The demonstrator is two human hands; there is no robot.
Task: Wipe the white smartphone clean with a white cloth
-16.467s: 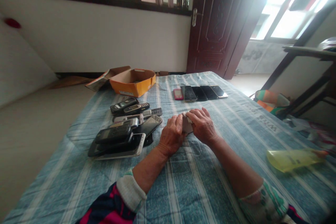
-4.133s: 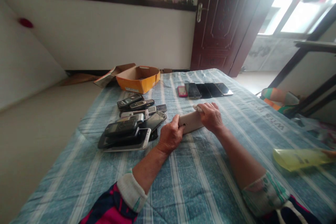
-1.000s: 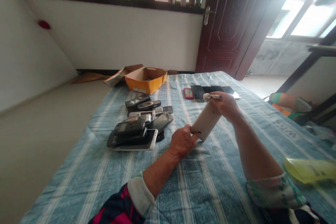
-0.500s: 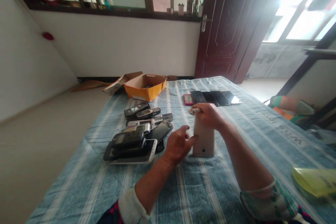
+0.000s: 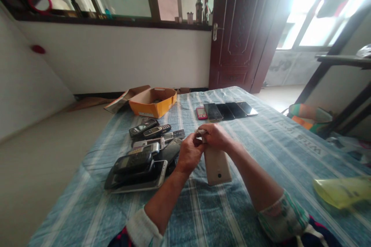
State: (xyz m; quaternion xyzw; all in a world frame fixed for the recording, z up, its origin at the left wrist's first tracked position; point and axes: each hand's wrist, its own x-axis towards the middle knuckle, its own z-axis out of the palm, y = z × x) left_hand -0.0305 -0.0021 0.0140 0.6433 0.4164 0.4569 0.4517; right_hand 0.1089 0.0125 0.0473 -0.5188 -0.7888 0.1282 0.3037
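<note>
A smartphone (image 5: 218,168) with a pale gold back lies face down on the striped blue cloth. Over its upper end is my right hand (image 5: 218,137), its fingers closed on a crumpled white tissue (image 5: 199,132). My left hand (image 5: 189,153) meets it at the phone's top left corner, with thumb and fingertips pinched at the tissue; the exact contact is partly hidden. Left of my hands lies a pile of old mobile phones (image 5: 137,161), some with keypads, some with touchscreens. Beyond my hands, several dark smartphones (image 5: 227,111) lie in a row beside a small red phone (image 5: 201,113).
An open orange cardboard box (image 5: 153,104) stands at the far left of the cloth-covered surface (image 5: 255,208). A yellow plastic packet (image 5: 342,192) lies at the right edge. Behind are a dark red door (image 5: 234,34) and a window ledge (image 5: 116,22) with bottles and cups.
My left hand has moved from the phone's left side up to the tissue, meeting my right hand. The phone has tilted slightly. The whole view has shifted a little.
</note>
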